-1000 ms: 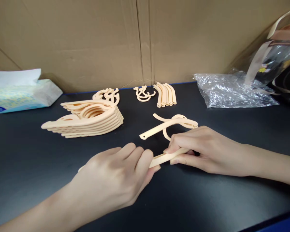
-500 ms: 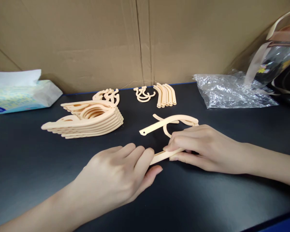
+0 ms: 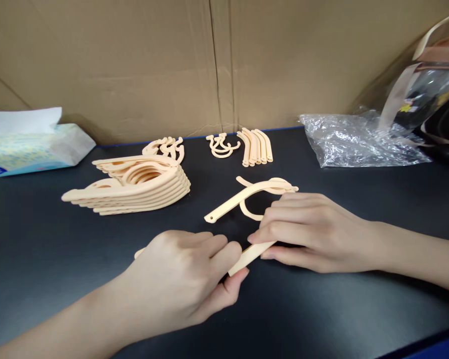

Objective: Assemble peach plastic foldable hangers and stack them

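Note:
Between my two hands runs a cream plastic hanger arm (image 3: 251, 256), slanting up to the right. Its left end is closed in the fingers of my left hand (image 3: 183, 274), and a cream tip (image 3: 139, 253) shows behind the knuckles. My right hand (image 3: 314, 232) pinches the other end between thumb and fingers. Just beyond its fingers is a second curved hanger arm (image 3: 234, 201) with a hole in its end, crossing a thin hook (image 3: 249, 213). Those pieces run behind my right hand, so I cannot tell how they join.
A stack of cream folded hangers (image 3: 145, 192) lies at left, with loose hooks (image 3: 166, 147) behind. Further hooks (image 3: 221, 147) and a row of hanger arms (image 3: 257, 147) lie at the back. A tissue pack (image 3: 41, 149), a clear plastic bag (image 3: 351, 142) and a cardboard wall (image 3: 134, 75) border the black table (image 3: 41, 259).
The held hanger arm now slants more steeply. The arm with the hole and its hook have shifted slightly left and nearer. My right fingers have stretched further over the pieces.

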Demonstrator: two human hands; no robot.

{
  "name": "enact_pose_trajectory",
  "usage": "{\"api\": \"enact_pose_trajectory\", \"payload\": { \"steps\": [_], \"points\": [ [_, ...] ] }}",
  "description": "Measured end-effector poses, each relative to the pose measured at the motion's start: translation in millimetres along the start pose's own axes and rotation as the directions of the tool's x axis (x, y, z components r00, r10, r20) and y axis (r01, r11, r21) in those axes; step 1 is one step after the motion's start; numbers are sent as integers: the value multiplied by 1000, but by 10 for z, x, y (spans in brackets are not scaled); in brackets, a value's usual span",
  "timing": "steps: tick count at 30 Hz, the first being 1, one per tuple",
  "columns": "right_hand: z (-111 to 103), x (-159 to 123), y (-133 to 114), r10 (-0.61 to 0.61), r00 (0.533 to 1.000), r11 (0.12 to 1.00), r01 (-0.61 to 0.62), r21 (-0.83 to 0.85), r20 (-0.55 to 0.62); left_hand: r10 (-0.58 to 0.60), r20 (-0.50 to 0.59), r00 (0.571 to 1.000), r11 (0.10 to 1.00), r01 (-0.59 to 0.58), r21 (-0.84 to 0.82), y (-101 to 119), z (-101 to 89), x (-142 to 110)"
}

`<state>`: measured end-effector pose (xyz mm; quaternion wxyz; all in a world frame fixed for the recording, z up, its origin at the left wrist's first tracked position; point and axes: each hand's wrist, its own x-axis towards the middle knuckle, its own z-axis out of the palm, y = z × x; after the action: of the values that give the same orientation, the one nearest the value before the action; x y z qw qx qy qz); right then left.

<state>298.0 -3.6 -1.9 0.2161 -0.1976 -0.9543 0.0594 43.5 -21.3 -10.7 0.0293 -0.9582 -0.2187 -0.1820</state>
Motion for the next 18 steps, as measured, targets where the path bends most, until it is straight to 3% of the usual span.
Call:
{"api": "enact_pose_trajectory", "payload": {
  "steps": [18],
  "points": [
    [-13,-1,-12,-69,997,997,68,-27,-40,42,35,999,997,-39,-64,-5,-19,-5]
  ]
}}
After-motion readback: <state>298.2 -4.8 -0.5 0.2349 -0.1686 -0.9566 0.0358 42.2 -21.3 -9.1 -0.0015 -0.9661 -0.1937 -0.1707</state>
